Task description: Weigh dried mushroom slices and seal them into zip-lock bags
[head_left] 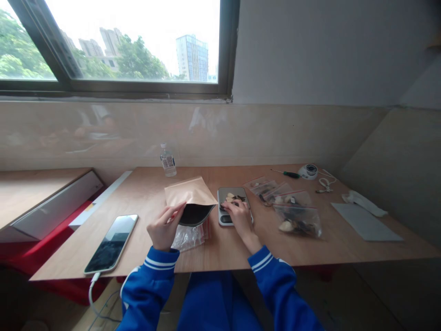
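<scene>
My left hand (pixel 166 225) pinches the near edge of a brown kraft paper pouch (pixel 188 191), whose mouth gapes toward me and shows a dark lining. Beside it, my right hand (pixel 239 216) reaches over a small white kitchen scale (pixel 225 221). Its fingers are drawn together on dried pieces (pixel 231 197), pale and dark brown, lying on the weighing plate. Exactly which pieces they grip is hidden. Under the pouch lie clear zip bags (pixel 188 238) with red seals.
Filled zip bags (pixel 298 214) lie right of the scale. Behind them are a screwdriver (pixel 291 174) and a white dome camera (pixel 308 171) with a cable. A phone (pixel 112 243) is plugged in at left, a bottle (pixel 168 161) stands behind, and paper (pixel 367 223) lies at right.
</scene>
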`<state>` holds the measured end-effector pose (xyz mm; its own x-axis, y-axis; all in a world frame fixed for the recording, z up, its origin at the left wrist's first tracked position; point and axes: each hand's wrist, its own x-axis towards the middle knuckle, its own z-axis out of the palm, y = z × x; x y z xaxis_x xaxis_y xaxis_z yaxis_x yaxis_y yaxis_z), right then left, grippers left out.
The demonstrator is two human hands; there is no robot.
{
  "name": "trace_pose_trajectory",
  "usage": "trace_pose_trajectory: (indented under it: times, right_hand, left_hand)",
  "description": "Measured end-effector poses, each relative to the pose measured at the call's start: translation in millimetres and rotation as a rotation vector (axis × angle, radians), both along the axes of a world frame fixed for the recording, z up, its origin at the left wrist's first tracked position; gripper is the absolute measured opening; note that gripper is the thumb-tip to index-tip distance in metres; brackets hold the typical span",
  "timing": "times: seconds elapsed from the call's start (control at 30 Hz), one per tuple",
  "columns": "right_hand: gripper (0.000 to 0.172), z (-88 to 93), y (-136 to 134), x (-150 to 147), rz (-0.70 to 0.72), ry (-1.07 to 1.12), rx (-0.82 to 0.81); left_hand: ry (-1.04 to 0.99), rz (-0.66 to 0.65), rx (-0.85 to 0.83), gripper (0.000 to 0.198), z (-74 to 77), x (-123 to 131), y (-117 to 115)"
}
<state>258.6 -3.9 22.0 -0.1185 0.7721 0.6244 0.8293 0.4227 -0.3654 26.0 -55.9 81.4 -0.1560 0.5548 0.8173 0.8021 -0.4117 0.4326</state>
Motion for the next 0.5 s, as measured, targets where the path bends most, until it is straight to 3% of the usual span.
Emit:
trace_pose_trajectory:
  times: [0.1, 0.2, 0.3, 0.37, 0.43, 0.5]
  right_hand:
    - [0.024, -4.0, 4.4, 1.5, -0.007, -0.035, 0.001]
    - [0.025, 3.3, -5.1, -0.6, 0.023, -0.028, 0.061]
    - [0.023, 22.1, -29.2, -12.4, 0.143, 0.037, 0.190]
    - [0.021, 37.3, -46.8, -26.7, 0.319, 0.041, 0.253]
    - [0.023, 50.8, -59.3, -45.0, 0.456, -0.008, 0.228]
    - [0.025, 60.6, -62.9, -65.3, 0.448, -0.092, 0.096]
  left_hand:
    - [-0.013, -0.004, -0.007, 0.017, -0.1, -1.7, -0.4]
    - [-0.026, 0.005, -0.018, 0.017, 0.2, -1.3, -0.2]
    - [-0.018, 0.026, -0.036, 0.017, 1.5, 1.4, 0.4]
    - [-0.017, 0.027, -0.047, 0.017, 1.9, 3.8, 0.6]
    - [-0.028, 0.025, -0.056, 0.017, 1.1, 6.3, 0.4]
    - [-0.035, 0.033, -0.054, 0.017, -1.2, 8.2, -0.1]
